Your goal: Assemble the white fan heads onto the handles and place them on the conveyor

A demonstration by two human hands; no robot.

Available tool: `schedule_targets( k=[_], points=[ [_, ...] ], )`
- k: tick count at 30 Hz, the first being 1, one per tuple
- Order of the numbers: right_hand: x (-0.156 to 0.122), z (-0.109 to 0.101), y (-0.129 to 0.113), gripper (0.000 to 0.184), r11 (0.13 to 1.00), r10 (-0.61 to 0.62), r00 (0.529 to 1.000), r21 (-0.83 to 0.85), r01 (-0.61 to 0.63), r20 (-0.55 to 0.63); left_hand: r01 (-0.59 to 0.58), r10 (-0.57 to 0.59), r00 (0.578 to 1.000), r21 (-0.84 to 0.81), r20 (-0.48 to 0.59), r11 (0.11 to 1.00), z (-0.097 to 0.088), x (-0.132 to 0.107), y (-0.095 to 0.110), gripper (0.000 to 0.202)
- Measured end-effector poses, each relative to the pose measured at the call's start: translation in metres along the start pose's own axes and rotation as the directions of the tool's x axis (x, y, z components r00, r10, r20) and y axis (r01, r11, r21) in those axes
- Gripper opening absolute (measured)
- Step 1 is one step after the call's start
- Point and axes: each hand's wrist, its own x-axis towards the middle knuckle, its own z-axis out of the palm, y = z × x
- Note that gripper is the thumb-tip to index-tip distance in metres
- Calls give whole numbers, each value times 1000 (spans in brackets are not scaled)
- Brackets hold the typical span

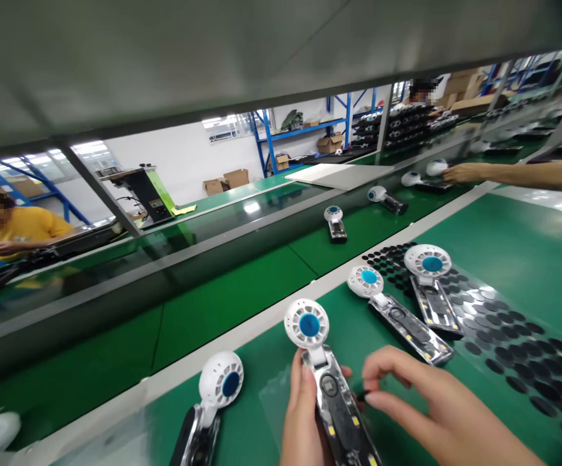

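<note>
My left hand is wrapped round the open black handle of a small hand-held fan, whose white round head with a blue centre points away from me. My right hand hovers just right of the handle, thumb and forefinger pinched on a small dark piece I cannot make out. Both hands are over the green work mat at the near edge.
Three more fans lie on the mat: one left, two right. A clear sheet of black round stickers lies to the right. More fans ride the conveyor belt. Another person's arm reaches in at far right; a person in yellow sits at left.
</note>
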Motion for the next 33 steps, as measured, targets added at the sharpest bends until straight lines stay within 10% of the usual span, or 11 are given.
schedule_targets(
  k=[10, 33],
  points=[
    [29, 5, -12, 22, 998, 24, 953, -69, -4, 301, 110, -109, 994, 149, -12, 983, -14, -8, -3, 99],
    [20, 16, -5, 20, 987, 66, 959, -159, -23, 274, 131, -131, 991, -33, 12, 991, -13, -8, -2, 96]
  ],
)
